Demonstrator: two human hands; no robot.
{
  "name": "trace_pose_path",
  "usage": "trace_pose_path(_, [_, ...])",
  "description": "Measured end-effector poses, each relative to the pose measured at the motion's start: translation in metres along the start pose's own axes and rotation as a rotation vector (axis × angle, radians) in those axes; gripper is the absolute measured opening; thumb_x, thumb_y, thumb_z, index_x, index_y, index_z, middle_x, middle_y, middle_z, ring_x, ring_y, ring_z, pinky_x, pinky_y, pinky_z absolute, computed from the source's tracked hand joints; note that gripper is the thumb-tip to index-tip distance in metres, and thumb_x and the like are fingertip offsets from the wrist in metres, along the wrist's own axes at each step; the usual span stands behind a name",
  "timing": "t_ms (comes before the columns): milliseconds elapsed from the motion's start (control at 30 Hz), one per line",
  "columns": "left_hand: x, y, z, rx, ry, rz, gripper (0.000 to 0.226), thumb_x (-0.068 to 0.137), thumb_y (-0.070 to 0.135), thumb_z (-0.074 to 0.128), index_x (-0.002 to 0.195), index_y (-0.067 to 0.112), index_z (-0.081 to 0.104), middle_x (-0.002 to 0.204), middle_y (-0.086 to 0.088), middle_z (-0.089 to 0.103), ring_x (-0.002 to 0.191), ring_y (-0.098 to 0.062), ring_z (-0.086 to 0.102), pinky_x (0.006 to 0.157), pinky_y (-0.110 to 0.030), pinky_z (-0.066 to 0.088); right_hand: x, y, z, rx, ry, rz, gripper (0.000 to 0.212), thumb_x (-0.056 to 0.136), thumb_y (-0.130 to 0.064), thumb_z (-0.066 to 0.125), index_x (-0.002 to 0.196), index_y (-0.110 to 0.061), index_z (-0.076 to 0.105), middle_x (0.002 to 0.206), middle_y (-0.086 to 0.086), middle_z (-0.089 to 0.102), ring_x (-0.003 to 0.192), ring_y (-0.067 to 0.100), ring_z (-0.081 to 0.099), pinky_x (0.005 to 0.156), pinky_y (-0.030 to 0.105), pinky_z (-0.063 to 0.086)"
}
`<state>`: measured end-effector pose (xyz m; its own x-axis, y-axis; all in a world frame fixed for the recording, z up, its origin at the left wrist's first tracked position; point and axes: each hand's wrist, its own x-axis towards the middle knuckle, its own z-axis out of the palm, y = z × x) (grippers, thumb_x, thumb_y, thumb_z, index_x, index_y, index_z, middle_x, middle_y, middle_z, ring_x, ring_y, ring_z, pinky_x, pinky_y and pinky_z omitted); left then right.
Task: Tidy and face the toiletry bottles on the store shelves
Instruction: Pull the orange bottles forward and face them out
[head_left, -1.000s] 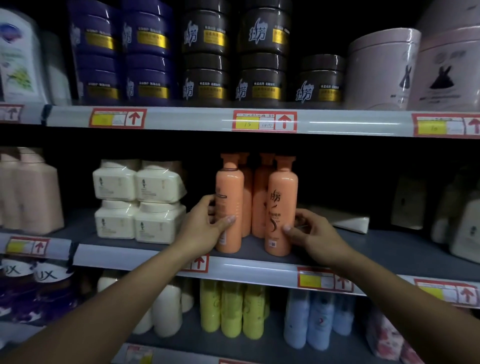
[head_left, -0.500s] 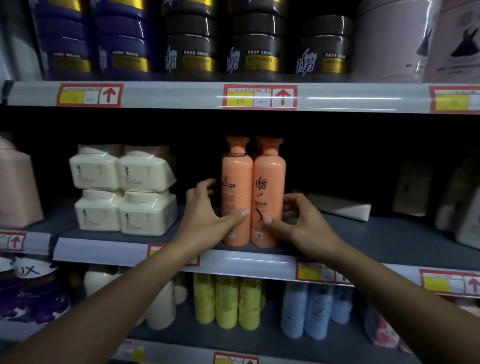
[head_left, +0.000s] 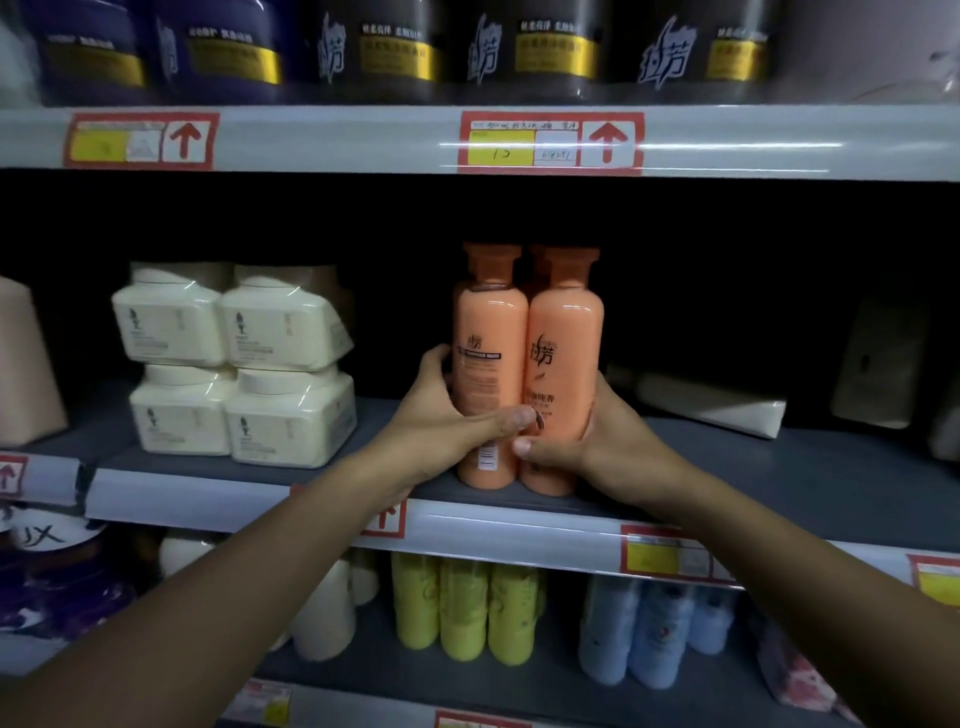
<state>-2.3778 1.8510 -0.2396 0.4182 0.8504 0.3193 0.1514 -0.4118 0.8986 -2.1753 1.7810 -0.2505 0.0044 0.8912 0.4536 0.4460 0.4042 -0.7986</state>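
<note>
Fingers of both hands wrap two orange bottles at the front of the middle shelf.

Left hand (head_left: 441, 421) curls round the left orange bottle (head_left: 488, 364), thumb across its label; right hand (head_left: 587, 447) grips the right orange bottle (head_left: 566, 353) low down, thumb in front. Both bottles stand upright, touching, on the grey shelf (head_left: 779, 488); at least one more orange bottle hides behind them. To the left, cream tubs (head_left: 234, 364) sit stacked two high. To the right a pale tube (head_left: 711, 402) lies on its side, and dim packs beyond it are too dark to read. Dark jars (head_left: 395, 52) above are cut off at the top. Yellow bottles (head_left: 462, 613) and pale blue bottles (head_left: 654, 629) stand below, partly behind the forearms.
</note>
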Motion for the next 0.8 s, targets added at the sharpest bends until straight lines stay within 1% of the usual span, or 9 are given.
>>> trace_pose_path(67, [-0.003,0.001,0.008,0.010,0.058,0.009,0.126,0.059,0.049,0.098,0.158,0.028,0.022,0.140,0.012,0.057,0.124,-0.001,0.058,0.111,-0.032,0.047,0.000,0.002,-0.001,-0.020,0.015,0.000,0.096,0.071,-0.025,0.095,0.149,-0.024,0.039,0.138,-0.004,0.065,0.127,0.012,0.064,0.106,0.043,0.055])
trace_pose_path(133, [-0.005,-0.001,0.013,0.125,0.168,0.007,0.126,0.055,0.062,0.094,0.154,0.030,0.022,0.143,0.009,0.039,0.135,-0.009,0.043,0.118,-0.035,0.038,0.000,0.003,-0.001,-0.032,0.020,0.012,0.095,0.071,-0.027,0.096,0.149,-0.025,0.040,0.136,-0.005,0.066,0.125,0.011,0.065,0.105,0.041,0.055])
trace_pose_path(200, [-0.007,-0.004,0.014,0.231,0.267,0.053,0.117,0.050,0.072,0.089,0.142,0.033,0.028,0.137,0.005,0.031,0.137,-0.016,0.036,0.117,-0.039,0.039,-0.001,0.002,0.000,-0.040,0.014,0.015,0.094,0.074,-0.021,0.094,0.149,-0.024,0.039,0.136,-0.006,0.066,0.124,0.009,0.065,0.103,0.036,0.056])
trace_pose_path(267, [-0.007,-0.004,0.011,0.198,0.241,0.084,0.112,0.046,0.078,0.083,0.137,0.038,0.030,0.138,0.004,0.032,0.137,-0.018,0.039,0.116,-0.042,0.042,-0.002,0.002,-0.001,-0.038,0.009,0.021,0.092,0.076,-0.016,0.093,0.150,-0.023,0.039,0.136,-0.005,0.066,0.123,0.008,0.066,0.101,0.033,0.056])
trace_pose_path(367, [-0.006,-0.005,0.004,0.035,0.210,0.092,0.099,0.052,0.069,0.074,0.139,0.036,0.040,0.139,0.005,0.036,0.134,-0.015,0.042,0.115,-0.038,0.041,-0.003,0.002,-0.003,-0.009,0.000,0.054,0.087,0.080,-0.009,0.088,0.150,-0.023,0.038,0.134,-0.005,0.066,0.120,0.007,0.067,0.099,0.031,0.057])
trace_pose_path(467, [-0.014,-0.008,0.003,0.082,0.282,0.202,0.076,0.061,0.064,0.066,0.129,0.033,0.057,0.129,0.006,0.046,0.123,-0.014,0.050,0.099,-0.024,0.046,-0.004,0.002,-0.003,-0.031,0.013,0.068,0.084,0.082,-0.005,0.084,0.150,-0.023,0.039,0.132,-0.007,0.066,0.115,0.002,0.067,0.093,0.021,0.056])
trace_pose_path(600, [-0.019,-0.010,0.007,-0.017,0.324,0.169,0.048,0.072,0.044,0.083,0.113,0.029,0.062,0.112,0.006,0.066,0.100,-0.006,0.065,0.082,-0.023,0.055,-0.004,0.003,-0.002,-0.054,0.029,0.073,0.084,0.081,-0.007,0.086,0.149,-0.025,0.039,0.132,-0.009,0.065,0.115,0.000,0.066,0.092,0.019,0.055])
trace_pose_path(700, [-0.019,-0.010,0.011,-0.091,0.320,0.153,0.052,0.073,0.035,0.085,0.114,0.027,0.054,0.111,0.001,0.070,0.101,-0.008,0.072,0.086,-0.031,0.062,-0.003,0.002,-0.001,-0.060,0.040,0.070,0.086,0.078,-0.014,0.088,0.148,-0.026,0.040,0.132,-0.009,0.065,0.116,0.001,0.066,0.098,0.026,0.054])
trace_pose_path(800, [-0.020,-0.003,0.014,-0.017,0.334,0.117,0.064,0.075,0.035,0.088,0.127,0.029,0.052,0.115,0.006,0.066,0.096,-0.004,0.068,0.084,-0.025,0.059,-0.005,-0.001,0.000,-0.062,0.046,0.080,0.092,0.068,-0.027,0.088,0.148,-0.027,0.041,0.133,-0.009,0.066,0.118,0.004,0.066,0.100,0.030,0.054])
